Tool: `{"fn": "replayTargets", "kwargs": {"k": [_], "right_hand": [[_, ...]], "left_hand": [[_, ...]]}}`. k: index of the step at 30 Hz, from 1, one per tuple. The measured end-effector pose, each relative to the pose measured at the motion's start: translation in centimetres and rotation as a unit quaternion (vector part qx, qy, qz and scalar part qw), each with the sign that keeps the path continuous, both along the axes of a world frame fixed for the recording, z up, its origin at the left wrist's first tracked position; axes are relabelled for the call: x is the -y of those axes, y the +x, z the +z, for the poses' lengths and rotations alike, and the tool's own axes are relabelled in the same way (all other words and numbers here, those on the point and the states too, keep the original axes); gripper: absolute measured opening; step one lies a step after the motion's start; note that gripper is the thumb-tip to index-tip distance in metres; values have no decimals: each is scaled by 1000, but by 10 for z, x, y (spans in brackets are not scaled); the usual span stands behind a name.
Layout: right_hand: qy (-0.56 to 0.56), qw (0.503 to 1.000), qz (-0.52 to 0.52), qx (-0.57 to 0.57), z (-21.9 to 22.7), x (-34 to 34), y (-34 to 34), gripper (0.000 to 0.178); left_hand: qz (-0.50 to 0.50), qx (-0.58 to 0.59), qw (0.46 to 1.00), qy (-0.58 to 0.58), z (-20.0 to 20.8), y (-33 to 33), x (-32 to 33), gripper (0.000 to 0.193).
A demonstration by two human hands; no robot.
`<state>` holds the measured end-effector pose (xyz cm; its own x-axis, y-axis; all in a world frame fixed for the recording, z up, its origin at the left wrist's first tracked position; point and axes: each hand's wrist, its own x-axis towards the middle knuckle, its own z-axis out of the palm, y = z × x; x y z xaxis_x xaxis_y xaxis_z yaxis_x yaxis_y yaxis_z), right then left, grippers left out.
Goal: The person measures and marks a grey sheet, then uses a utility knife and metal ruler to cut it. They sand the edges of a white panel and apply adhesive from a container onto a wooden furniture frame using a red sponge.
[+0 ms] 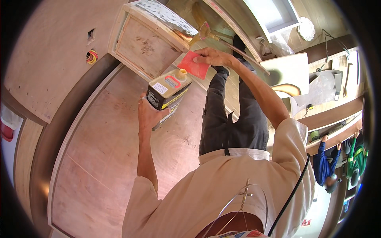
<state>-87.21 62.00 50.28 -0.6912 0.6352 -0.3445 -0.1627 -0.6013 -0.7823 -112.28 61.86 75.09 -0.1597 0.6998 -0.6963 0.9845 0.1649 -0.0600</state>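
My left hand [150,114] is wrapped round the side of a rectangular metal can [170,88] with a dark label. The can is tilted, its top facing up and away, with a red-edged handle and a spout [182,74] at the far right corner. Close beyond that spout, my right hand [212,57] pinches a flat red sheet [193,66] between thumb and fingers. Whether the sheet is cloth or paper I cannot tell. Its lower edge comes very near the spout; contact between them is unclear.
Below the can spreads a reddish wooden panel [99,146]. A wooden cabinet box [149,47] stands just beyond it. Coloured wires [92,56] poke from the left wall. A broom handle [242,55] lies past my right arm. Two people [326,166] work at the far right.
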Motion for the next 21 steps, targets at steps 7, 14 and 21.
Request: {"fn": "replayTargets", "kwargs": {"k": [7, 14, 21], "right_hand": [[8, 999, -14, -28, -9, 3, -7, 44], [-14, 999, 19, -32, -10, 1, -8, 43], [-15, 999, 14, -39, -12, 4, -5, 44]], "left_hand": [[-1, 19, 1000, -5, 3, 3, -4, 80], [39, 6, 999, -33, 6, 10, -6, 78], [43, 27, 998, -28, 6, 12, -5, 77]]}}
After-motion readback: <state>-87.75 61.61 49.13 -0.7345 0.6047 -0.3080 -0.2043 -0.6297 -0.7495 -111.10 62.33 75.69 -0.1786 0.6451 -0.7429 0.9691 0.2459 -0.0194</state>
